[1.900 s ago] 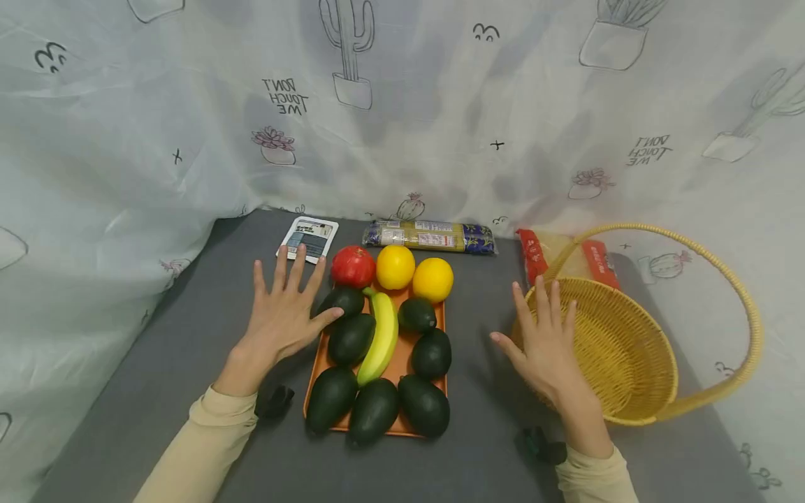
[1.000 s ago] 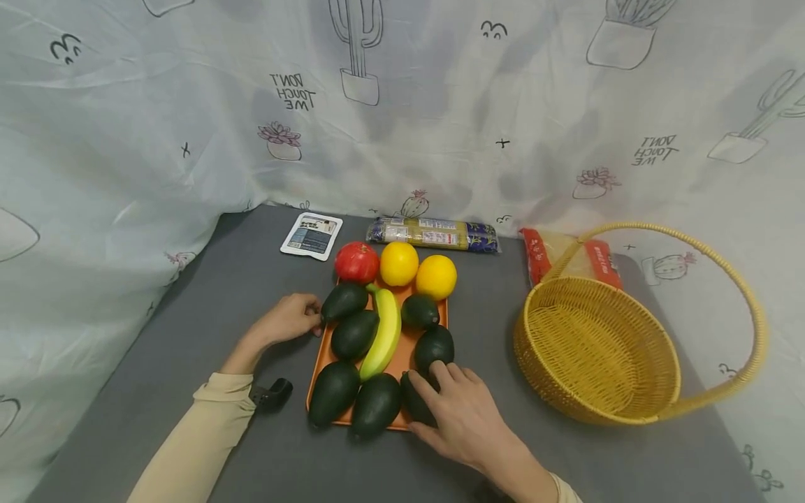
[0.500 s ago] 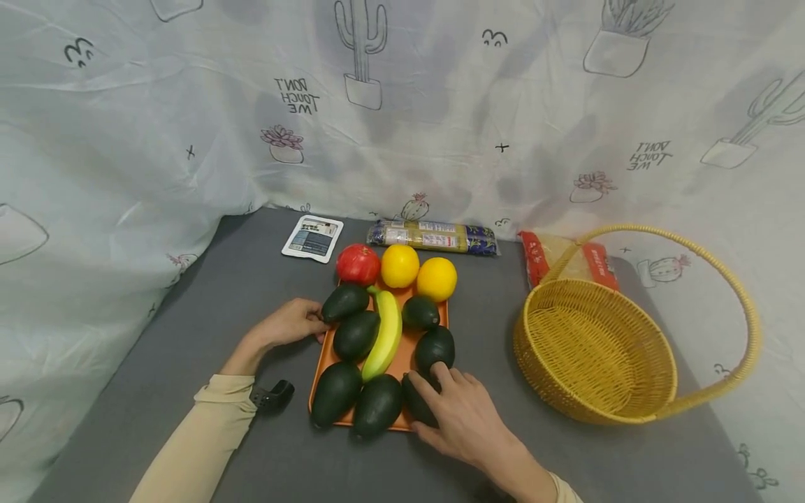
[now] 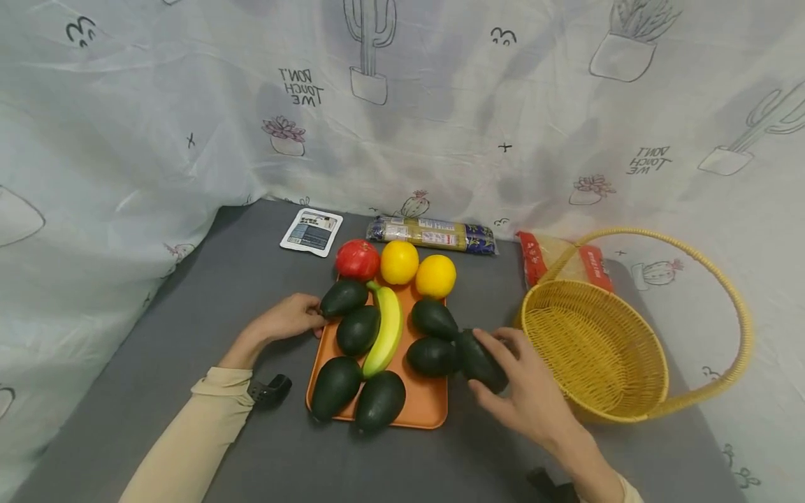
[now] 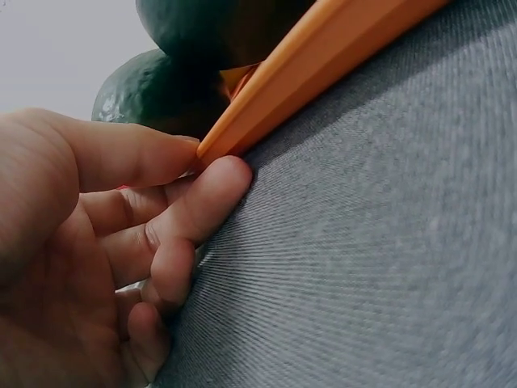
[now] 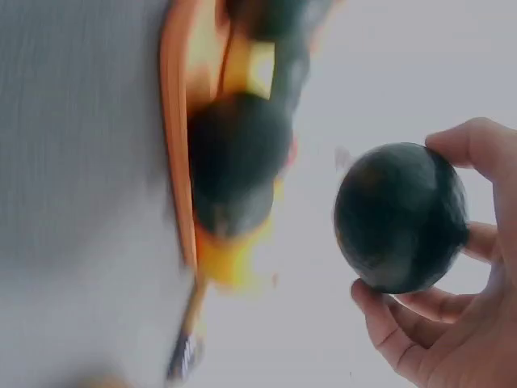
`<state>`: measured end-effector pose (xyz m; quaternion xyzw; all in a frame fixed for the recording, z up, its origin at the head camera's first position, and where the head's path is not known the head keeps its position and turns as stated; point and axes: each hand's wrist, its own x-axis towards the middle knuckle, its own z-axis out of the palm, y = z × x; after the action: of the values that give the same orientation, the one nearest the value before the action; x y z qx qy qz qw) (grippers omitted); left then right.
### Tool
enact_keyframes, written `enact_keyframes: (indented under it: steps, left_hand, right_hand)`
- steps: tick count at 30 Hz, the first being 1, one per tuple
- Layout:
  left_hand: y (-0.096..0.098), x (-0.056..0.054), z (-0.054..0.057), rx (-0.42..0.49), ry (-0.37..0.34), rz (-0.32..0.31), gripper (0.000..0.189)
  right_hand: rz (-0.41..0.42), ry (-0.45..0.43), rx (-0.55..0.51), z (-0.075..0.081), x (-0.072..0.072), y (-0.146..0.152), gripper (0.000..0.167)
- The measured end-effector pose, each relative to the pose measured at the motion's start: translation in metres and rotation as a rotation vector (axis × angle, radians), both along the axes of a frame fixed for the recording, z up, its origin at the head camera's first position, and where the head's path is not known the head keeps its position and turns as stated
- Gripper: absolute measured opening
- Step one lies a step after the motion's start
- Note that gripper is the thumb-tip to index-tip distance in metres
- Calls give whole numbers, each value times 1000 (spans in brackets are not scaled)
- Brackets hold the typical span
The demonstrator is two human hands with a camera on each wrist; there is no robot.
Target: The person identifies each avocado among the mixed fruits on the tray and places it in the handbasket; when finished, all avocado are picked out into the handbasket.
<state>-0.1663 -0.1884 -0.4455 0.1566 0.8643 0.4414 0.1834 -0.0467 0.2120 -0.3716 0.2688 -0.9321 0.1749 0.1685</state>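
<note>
My right hand [image 4: 525, 388] grips a dark green avocado [image 4: 481, 362] between thumb and fingers, lifted just past the right edge of the orange tray [image 4: 428, 412]. In the right wrist view that avocado [image 6: 401, 218] sits in the fingertips, apart from the tray. At the tray's left edge my left hand [image 4: 289, 321] pinches the rim; the left wrist view shows thumb and forefinger on the orange rim [image 5: 275, 81]. Several more avocados [image 4: 336, 388] lie on the tray around a yellow banana [image 4: 385, 332]. A red pomegranate-like fruit [image 4: 357, 260] and two yellow round fruits [image 4: 399, 263] line its far end.
A yellow woven basket [image 4: 594, 349] with a tall handle stands right of my right hand. Behind it lies a red-and-clear bag [image 4: 534, 258]. Along the back are a long wrapped noodle-like pack [image 4: 430, 234] and a white packet [image 4: 312, 232], before a printed curtain [image 4: 453, 105].
Both hands came down from above the table: the left took the tray's rim, the right took the near-right avocado. It has since lifted it rightward; two neighbouring avocados have shifted on the tray.
</note>
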Motion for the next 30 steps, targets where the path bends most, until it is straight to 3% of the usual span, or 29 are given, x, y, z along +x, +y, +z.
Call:
enact_keyframes:
  steps: [6,9,12,15,19,30]
  left_hand:
    - [2,-2,3,-5,18,4,14]
    - [2,-1,4,-19,12,6,15]
    - [1,1,3,-30,11,9,14]
    - [1,3,2,-30,13,16,13]
    - [2,3,4,-35,11,20,13]
    - [3,4,5,-34,9,20,14]
  right_hand:
    - [-226,19,-85,21,-21,61,76]
    - [-348,-23,-51,22,-27,86,72]
    - [-420,-119,24,19,-30,102,68]
    - [-435,-224,86,12,-30,110,67]
    - [-420,-302,127,1,-31,112,67]
    - [-361,-373,192,-21,-34,115,62]
